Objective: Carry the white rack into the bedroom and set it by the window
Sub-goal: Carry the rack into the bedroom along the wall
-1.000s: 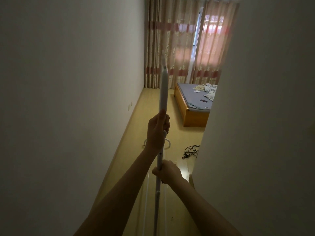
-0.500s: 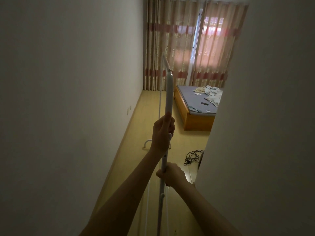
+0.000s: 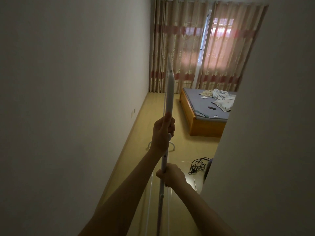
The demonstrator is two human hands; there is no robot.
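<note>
- Now my left hand [image 3: 162, 132] is wrapped around the white rack [image 3: 169, 97] at mid-frame, thumb up along its upright tube.
- My right hand [image 3: 172, 174] is closed on the same tube just below, low in the frame.
- Upper right of the frame shows drawn curtains [image 3: 196, 48] across the window, and a wooden bed [image 3: 204, 126].
- A black cable [image 3: 197, 165] lies on the floor at lower right.
</note>
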